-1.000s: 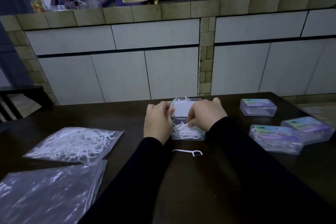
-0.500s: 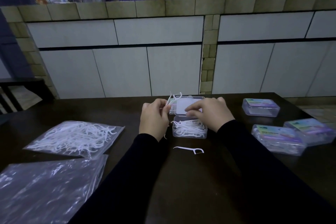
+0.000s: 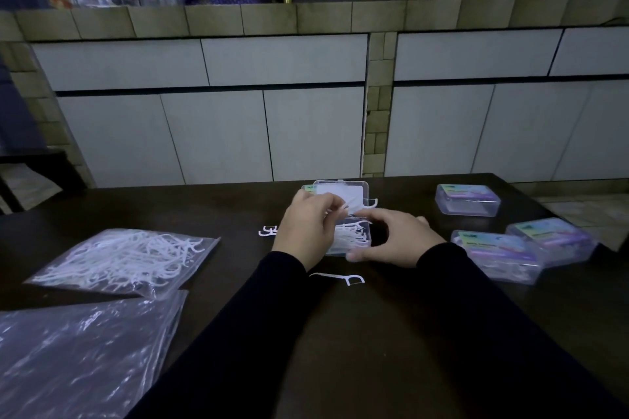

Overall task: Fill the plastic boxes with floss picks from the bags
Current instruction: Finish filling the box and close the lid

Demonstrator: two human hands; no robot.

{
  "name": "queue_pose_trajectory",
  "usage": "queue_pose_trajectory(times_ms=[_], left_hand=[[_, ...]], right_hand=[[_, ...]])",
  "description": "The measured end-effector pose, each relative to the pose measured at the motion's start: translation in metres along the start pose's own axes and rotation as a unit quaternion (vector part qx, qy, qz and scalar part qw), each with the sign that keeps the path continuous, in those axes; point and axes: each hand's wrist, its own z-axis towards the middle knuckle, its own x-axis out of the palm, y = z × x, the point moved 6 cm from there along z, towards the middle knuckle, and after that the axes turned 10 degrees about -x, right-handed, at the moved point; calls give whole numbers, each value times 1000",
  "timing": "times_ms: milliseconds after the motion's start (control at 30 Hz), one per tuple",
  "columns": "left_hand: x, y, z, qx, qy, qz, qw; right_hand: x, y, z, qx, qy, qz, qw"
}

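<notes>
An open clear plastic box (image 3: 354,238) holding white floss picks sits mid-table, its lid (image 3: 340,196) tilted up behind. My left hand (image 3: 306,231) pinches floss picks over the box's left side. My right hand (image 3: 394,240) curls round the box's right front corner, thumb at its near edge. One floss pick (image 3: 340,278) lies loose in front of the box, and a couple more loose picks (image 3: 267,231) lie left of my left hand. A clear bag of floss picks (image 3: 126,258) lies at the left.
A second, crumpled clear bag (image 3: 78,354) lies at the near left. Three closed boxes with coloured labels stand at the right: one far (image 3: 468,199), two nearer (image 3: 497,257) (image 3: 551,240). The dark table (image 3: 408,333) ends at a tiled counter wall behind.
My right hand moved off the lid down to the box's right front corner. My left hand shifted right over the box with its picks. A few picks now lie left of it.
</notes>
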Motion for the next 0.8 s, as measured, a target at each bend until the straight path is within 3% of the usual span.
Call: queue_pose_trajectory(times_ms=[333, 467, 633, 800], left_hand=[[14, 9, 16, 35, 120, 156, 980], [-10, 12, 16, 23, 105, 141, 984], [-20, 29, 10, -43, 172, 128, 976], [-15, 25, 10, -71, 150, 109, 980]], right_hand=[[6, -5, -1, 7, -19, 74, 997], [7, -7, 0, 10, -20, 80, 997], [10, -9, 1, 16, -19, 95, 995], [9, -7, 0, 11, -17, 88, 996]])
